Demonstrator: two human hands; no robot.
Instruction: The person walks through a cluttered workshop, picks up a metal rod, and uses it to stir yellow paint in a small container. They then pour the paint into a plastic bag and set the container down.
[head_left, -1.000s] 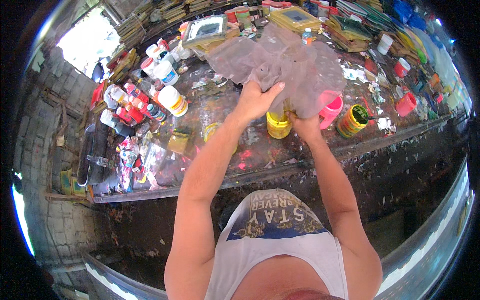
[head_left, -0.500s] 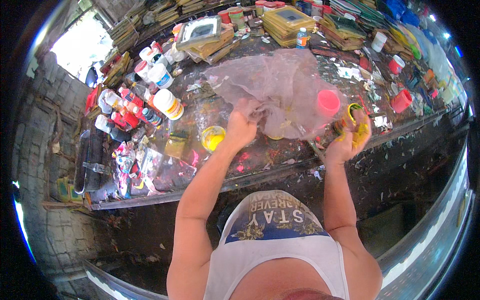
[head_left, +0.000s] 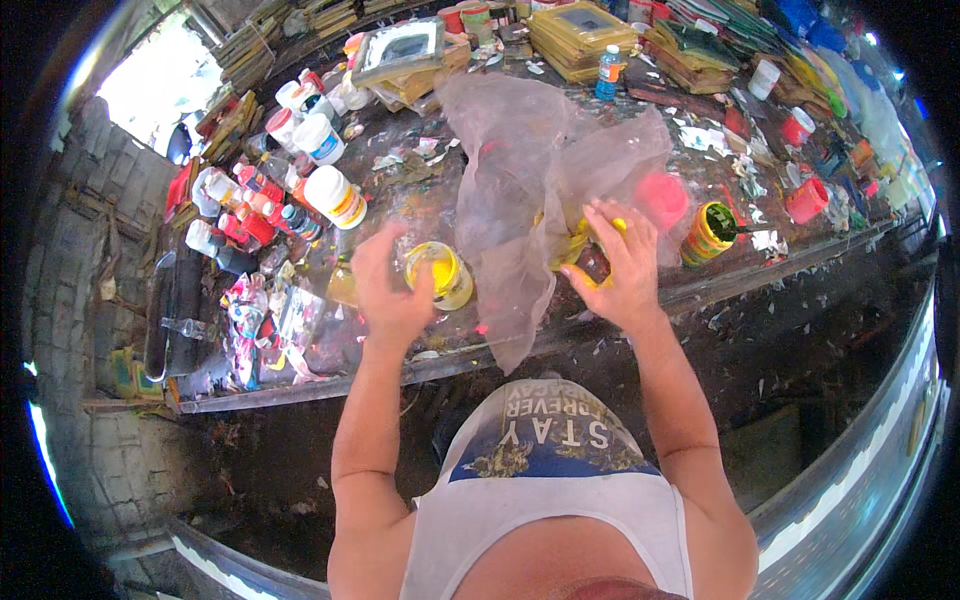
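My left hand [head_left: 387, 285], blurred, is beside a clear jar of yellow paint [head_left: 455, 291], its thumb in front of the jar and fingers apart. The right hand [head_left: 625, 268] is curved, with thumb and fingers apart over a yellow-smeared item [head_left: 578, 243] at the sheer cloth's edge; I cannot make out what that item is. Yellow paint marks its fingers. Between the hands, the pale sheer cloth [head_left: 510, 180] is spread out, one corner hanging toward the table's front edge. Part of it veils a pink-red jar [head_left: 660, 200]. Right of that stands a yellow-smeared jar [head_left: 708, 236] with dark green contents.
White tubs [head_left: 333, 197] and bottles crowd the left side. Stacked wooden frames [head_left: 578, 42] line the back, with a blue bottle [head_left: 608, 74] before them. A red jar [head_left: 805, 202] is at the right. Scraps litter the paint-stained table [head_left: 400, 190].
My left hand has let go of the bunched cloth and moved left to the yellow paint jar. My right hand has moved left from the green jar to the cloth, which now lies spread.
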